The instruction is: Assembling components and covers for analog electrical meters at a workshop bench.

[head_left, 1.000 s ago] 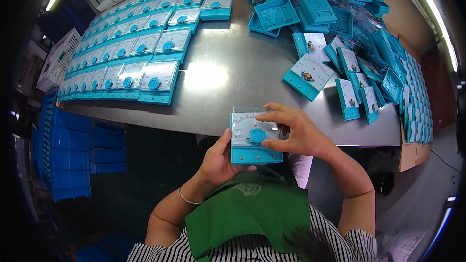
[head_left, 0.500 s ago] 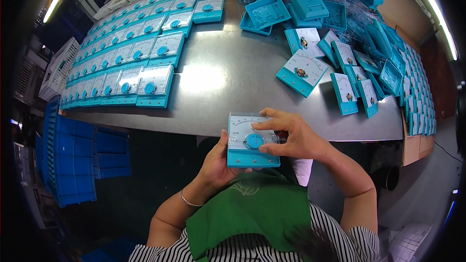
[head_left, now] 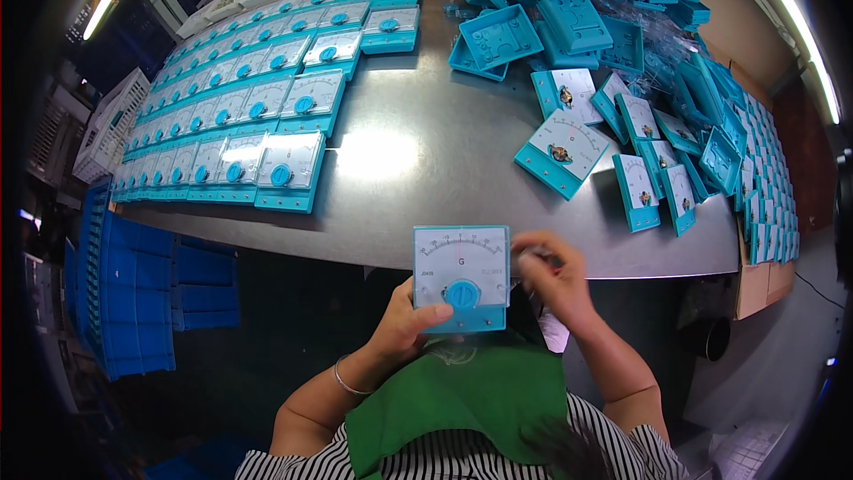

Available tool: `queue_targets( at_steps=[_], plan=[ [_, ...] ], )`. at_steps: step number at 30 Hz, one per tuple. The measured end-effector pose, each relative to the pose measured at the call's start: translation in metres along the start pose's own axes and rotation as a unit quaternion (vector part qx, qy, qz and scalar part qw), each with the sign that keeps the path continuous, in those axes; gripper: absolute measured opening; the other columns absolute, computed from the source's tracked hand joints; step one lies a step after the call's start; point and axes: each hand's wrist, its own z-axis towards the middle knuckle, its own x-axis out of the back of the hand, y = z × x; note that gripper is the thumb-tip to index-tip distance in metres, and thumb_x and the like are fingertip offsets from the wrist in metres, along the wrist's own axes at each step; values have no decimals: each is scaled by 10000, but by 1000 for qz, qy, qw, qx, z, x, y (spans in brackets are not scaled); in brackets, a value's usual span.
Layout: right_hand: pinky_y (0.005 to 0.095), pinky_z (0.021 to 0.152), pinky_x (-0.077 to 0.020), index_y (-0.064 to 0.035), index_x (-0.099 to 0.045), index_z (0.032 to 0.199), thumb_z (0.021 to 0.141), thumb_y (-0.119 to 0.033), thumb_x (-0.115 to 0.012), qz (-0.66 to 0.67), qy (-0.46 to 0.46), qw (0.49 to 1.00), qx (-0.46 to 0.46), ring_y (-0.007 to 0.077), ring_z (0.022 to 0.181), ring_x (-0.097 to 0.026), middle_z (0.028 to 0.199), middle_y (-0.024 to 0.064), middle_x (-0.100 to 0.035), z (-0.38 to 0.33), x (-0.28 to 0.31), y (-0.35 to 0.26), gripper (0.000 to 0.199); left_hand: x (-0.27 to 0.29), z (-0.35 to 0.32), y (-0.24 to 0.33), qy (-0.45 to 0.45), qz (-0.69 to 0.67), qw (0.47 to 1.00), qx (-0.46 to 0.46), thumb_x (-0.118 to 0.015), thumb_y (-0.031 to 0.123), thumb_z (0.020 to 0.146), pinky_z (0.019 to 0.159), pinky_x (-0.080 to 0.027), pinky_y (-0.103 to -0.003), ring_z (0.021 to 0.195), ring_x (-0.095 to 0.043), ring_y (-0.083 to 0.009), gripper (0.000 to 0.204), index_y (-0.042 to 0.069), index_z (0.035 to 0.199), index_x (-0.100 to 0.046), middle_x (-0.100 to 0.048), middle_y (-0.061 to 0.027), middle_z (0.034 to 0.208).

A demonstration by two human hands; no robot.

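My left hand grips a panel meter by its lower left, the thumb lying over the front edge. The meter has a teal base, a white scale under a clear cover and a round teal knob low in the middle. Just off the meter's right side is my right hand, its fingers curled together and slightly blurred. Something small and greyish shows at those fingertips, too unclear to name.
Rows of covered meters fill the metal table's left side. At right lie several uncovered meters, beside a heap of teal housings. More meters stand in rows at the far right. Blue crates are below the table's left.
My right hand has left the front of the meter and moved to its right side, fingers now curled. The meter sits slightly lower, its scale fully exposed. The view has shifted a little.
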Motion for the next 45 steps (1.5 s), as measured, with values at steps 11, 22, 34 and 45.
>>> queue_targets(
  at_steps=[11,22,34,45],
  plan=[
    [262,728,-502,-5,-642,981,792,-16,-670,-37,-155,980,116,102,815,-623,902,76,-685,-9,-31,23,191,-8,-6,-2,6,6,1000,21,-695,277,745,514,-507,-245,746,-615,-157,545,-20,1158,-501,-614,-101,963],
    [250,684,-506,-20,-667,914,752,-22,-725,45,-95,991,83,86,767,-628,845,64,-693,-26,-33,36,172,-18,-9,-7,-6,14,1000,27,-686,297,749,502,-498,-240,745,-612,-152,542,-8,1156,-499,-613,-96,962],
    [250,673,-509,-22,-663,931,745,-36,-732,25,-86,988,128,83,766,-626,825,72,-688,-24,-34,38,198,-14,-7,-10,1,1,1000,30,-694,287,753,520,-521,-244,757,-617,-154,551,-16,1165,-489,-610,-100,955],
    [278,507,-432,14,-598,983,827,-211,-670,-86,-49,991,91,141,583,-545,764,80,-626,-9,1,-46,283,-11,36,10,-24,119,974,-190,-695,169,812,864,-495,-361,1011,-570,-227,773,36,1403,-216,-431,-161,1279]
  ],
)
